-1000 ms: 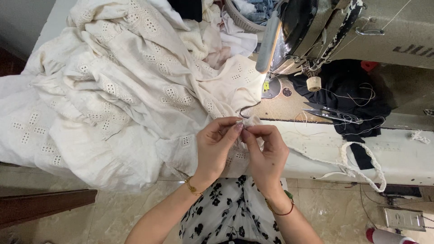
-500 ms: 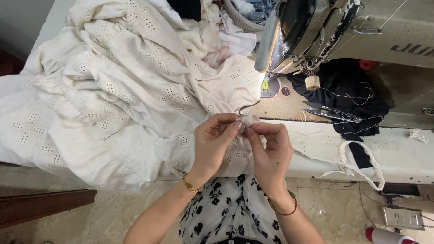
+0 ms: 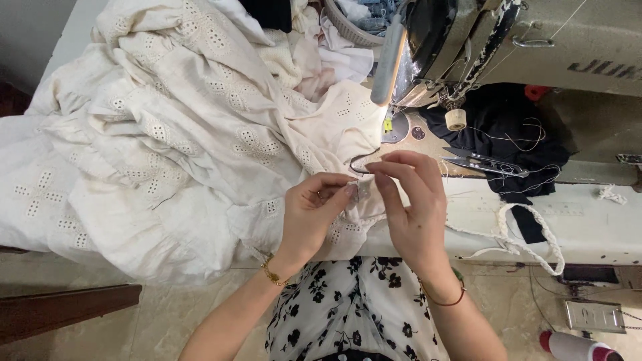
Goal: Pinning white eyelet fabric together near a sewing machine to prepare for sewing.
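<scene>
Both hands stay together, barely shifted since before: left hand [image 3: 314, 217] and right hand [image 3: 411, 207] pinch the cream eyelet fabric [image 3: 180, 140], soft and rumpled. Steel thread snips [image 3: 485, 162] lie near the sewing machine [image 3: 508, 47].

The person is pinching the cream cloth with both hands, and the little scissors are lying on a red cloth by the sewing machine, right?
Nearly. In the head view both hands, left hand and right hand, do pinch the cream cloth, but the scissors lie against a black cloth, not a red one, by the sewing machine.
</scene>
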